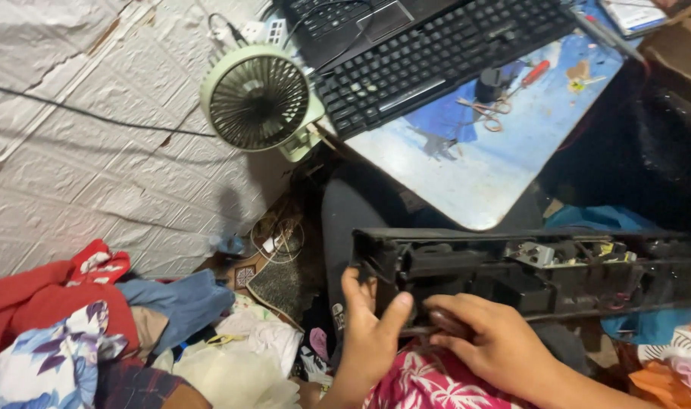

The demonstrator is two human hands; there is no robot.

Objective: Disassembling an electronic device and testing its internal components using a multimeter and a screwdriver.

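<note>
Left hand [372,329]: gripping near-left end of long black plastic housing [527,273], thumb up.
Right hand [493,341]: fingers curled on housing's near edge.
Far left: pale green round desk fan [256,98].

Two hands are in view, the left hand [370,333] and the right hand [488,344], both on one long black plastic housing [542,274]. One pale green fan [256,98] stands by one black keyboard [444,57] and one laptop [345,21]. One pair of scissors [488,113] and one red-handled screwdriver [533,74] lie on one blue bench [474,174].
</note>
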